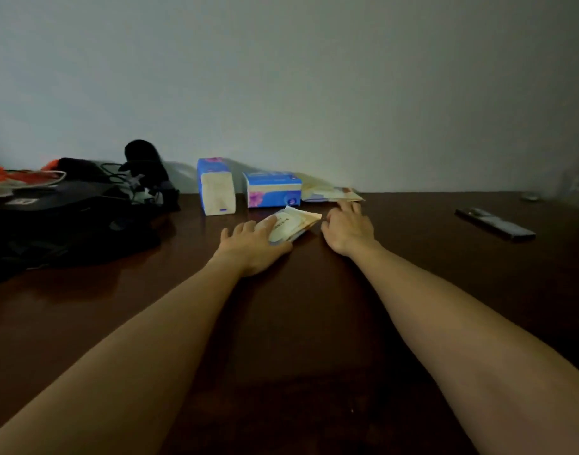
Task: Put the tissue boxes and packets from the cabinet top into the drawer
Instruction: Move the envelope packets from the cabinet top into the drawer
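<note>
Head: left hand [248, 246] grips packet [293, 224]; right hand [347, 229] w/ spread fingers.

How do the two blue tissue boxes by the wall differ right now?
The left tissue box stands upright on one end, showing a pale beige face; the right tissue box lies lower on a long side, showing a blue and white face with a pink flower. Neither hand touches them. Both are blue and sit on the cabinet top near the wall.
</note>
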